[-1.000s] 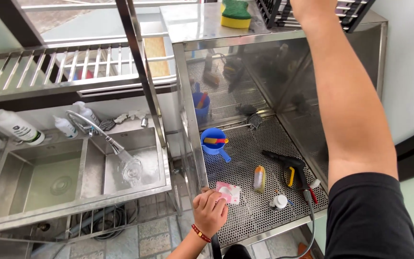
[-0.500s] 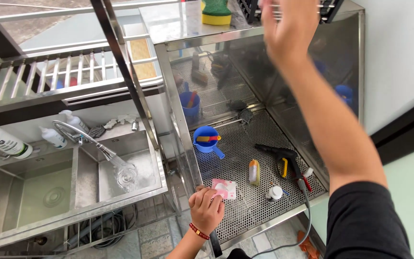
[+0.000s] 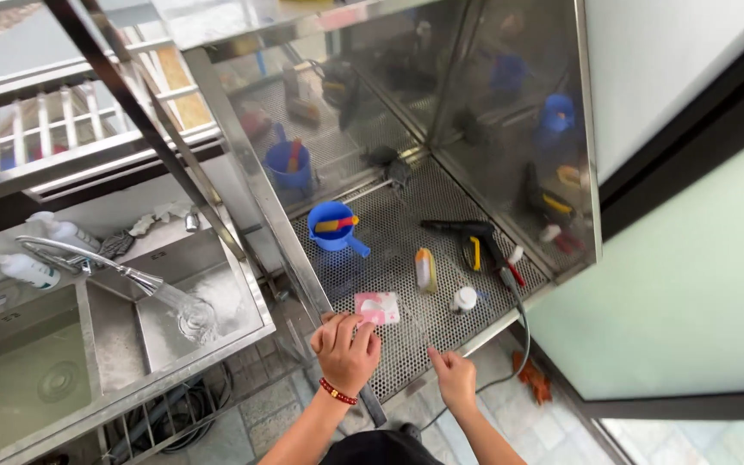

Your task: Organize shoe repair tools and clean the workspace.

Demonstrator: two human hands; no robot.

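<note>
Across the right half stands a steel cabinet (image 3: pixel 510 103) with mirror-like walls and a perforated shelf (image 3: pixel 406 250). Left of it sits a double steel sink (image 3: pixel 114 344), its faucet (image 3: pixel 88 258) running water into the right basin. On the shelf, far left, a blue cup (image 3: pixel 333 226) holds a yellow and red item; a black spray gun (image 3: pixel 467 237) lies right; a yellow bottle (image 3: pixel 424 268) lies mid-shelf; a small white bottle (image 3: pixel 464 299) is just near of it. A pink and white packet (image 3: pixel 376 306) lies at the near edge. Left hand (image 3: pixel 346 349), red bead bracelet at the wrist, rests fingers curled on the shelf's near-left corner, fingertips touching the packet, gripping nothing. Right hand (image 3: pixel 455 379) sits at the near rim, loosely curled, empty.
</note>
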